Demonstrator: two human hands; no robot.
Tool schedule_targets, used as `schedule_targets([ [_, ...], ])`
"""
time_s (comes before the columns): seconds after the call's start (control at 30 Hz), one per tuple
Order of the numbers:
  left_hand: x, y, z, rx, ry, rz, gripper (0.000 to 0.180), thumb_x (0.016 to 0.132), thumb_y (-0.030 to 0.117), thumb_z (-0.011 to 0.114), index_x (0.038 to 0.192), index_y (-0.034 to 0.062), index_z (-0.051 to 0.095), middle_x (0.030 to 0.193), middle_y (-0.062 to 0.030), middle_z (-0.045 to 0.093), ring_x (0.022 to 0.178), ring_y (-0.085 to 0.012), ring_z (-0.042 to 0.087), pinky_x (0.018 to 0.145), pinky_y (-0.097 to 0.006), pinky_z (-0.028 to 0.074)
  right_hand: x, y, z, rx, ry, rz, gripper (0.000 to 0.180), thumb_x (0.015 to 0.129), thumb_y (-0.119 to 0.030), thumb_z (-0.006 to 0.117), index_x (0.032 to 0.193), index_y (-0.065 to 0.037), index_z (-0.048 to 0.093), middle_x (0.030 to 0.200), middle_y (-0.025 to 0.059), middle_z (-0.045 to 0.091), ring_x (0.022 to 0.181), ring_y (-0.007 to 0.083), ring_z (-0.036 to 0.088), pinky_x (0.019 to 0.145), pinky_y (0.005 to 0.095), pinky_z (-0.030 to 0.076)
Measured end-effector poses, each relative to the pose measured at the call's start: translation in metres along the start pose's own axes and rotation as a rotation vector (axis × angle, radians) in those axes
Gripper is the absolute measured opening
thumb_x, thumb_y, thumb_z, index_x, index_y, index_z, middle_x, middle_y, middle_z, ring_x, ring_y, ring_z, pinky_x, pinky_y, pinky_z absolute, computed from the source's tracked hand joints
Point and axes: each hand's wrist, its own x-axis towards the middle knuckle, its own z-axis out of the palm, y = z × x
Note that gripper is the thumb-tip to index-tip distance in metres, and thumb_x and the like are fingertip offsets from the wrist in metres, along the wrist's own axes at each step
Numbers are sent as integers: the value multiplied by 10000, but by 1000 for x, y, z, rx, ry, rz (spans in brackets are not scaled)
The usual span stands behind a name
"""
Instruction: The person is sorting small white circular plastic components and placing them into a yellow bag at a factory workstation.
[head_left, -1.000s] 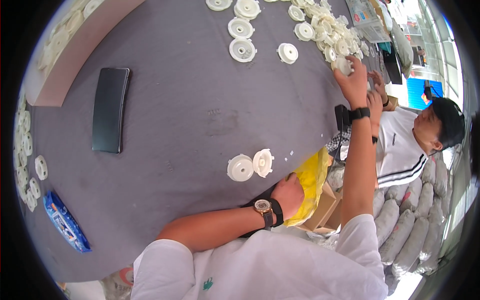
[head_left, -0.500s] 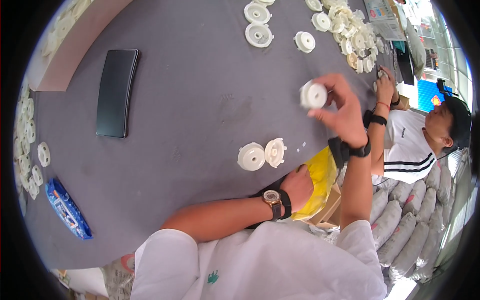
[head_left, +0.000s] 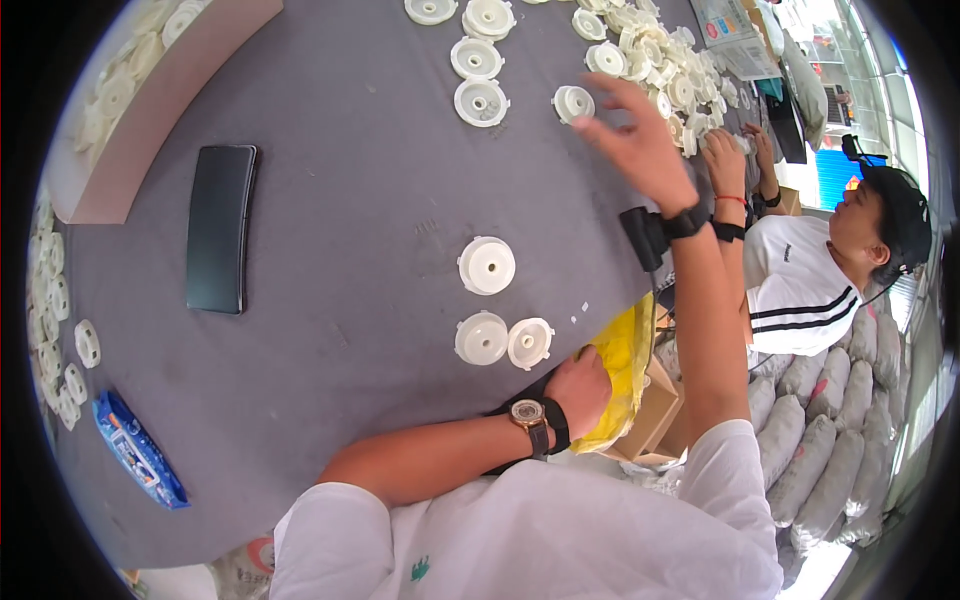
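My right hand (head_left: pixel 640 140) is over the far right of the table, fingers spread and holding nothing. Its fingertips are beside a round white plastic part (head_left: pixel 573 104) with a hub in the middle. My left hand (head_left: pixel 583 385) is curled closed at the table's near edge, against a yellow plastic bag (head_left: pixel 628 375); its fingertips are hidden. Just beyond that hand lie a white disc (head_left: pixel 481 338) and a tabbed white ring (head_left: pixel 530 343), side by side. Farther in sits another white round part (head_left: pixel 487 265) with a dark centre hole.
A heap of white parts (head_left: pixel 655 65) covers the far right, near a co-worker's hand (head_left: pixel 725 165). More round parts (head_left: pixel 478 60) stand in a line at the back. A black phone (head_left: pixel 220 230), a blue packet (head_left: pixel 138 450) and a pinkish box wall (head_left: pixel 165 115) are on the left.
My right hand has let go of the round white part, which now lies on the table, and moved away toward the far parts. The view has shifted; my left hand keeps its place.
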Motion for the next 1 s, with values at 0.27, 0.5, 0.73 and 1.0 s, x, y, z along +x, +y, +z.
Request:
schedule_targets([
  [0.27, 3, 2, -7, -66, -31, 28, 180, 829, 250, 685, 890, 115, 788, 942, -52, 687, 1052, -260, 554, 781, -372, 453, 83, 40, -10, -448, 81, -195, 391, 872, -276, 796, 1225, -131, 712, 1152, 182, 681, 1117, 395, 644, 994, 463, 527],
  [0.5, 1, 3, 2, -51, 10, -23, 181, 840, 240, 669, 881, 122, 800, 945, -50, 688, 1049, -263, 555, 786, -373, 460, 97, 3, 13, -443, 38, -282, 393, 871, -260, 796, 1235, -128, 723, 1190, 177, 728, 1150, 374, 675, 992, 456, 535],
  [0.73, -1, 2, 3, -89, 27, 5, 187, 853, 258, 661, 877, 136, 802, 947, -36, 697, 1049, -268, 555, 800, -383, 461, 125, -65, 68, -172, -122, -306, 470, 859, -252, 821, 1268, -55, 698, 1228, 169, 724, 1102, 319, 696, 986, 409, 542],
  [1.0, 2, 4, 13, -76, 10, -21, 186, 852, 255, 661, 870, 134, 802, 933, -25, 703, 1045, -260, 552, 801, -372, 456, 106, -136, 53, -35, -289, 208, 482, 815, -239, 763, 1244, -27, 702, 1171, 257, 728, 1162, 370, 691, 998, 441, 542],
])
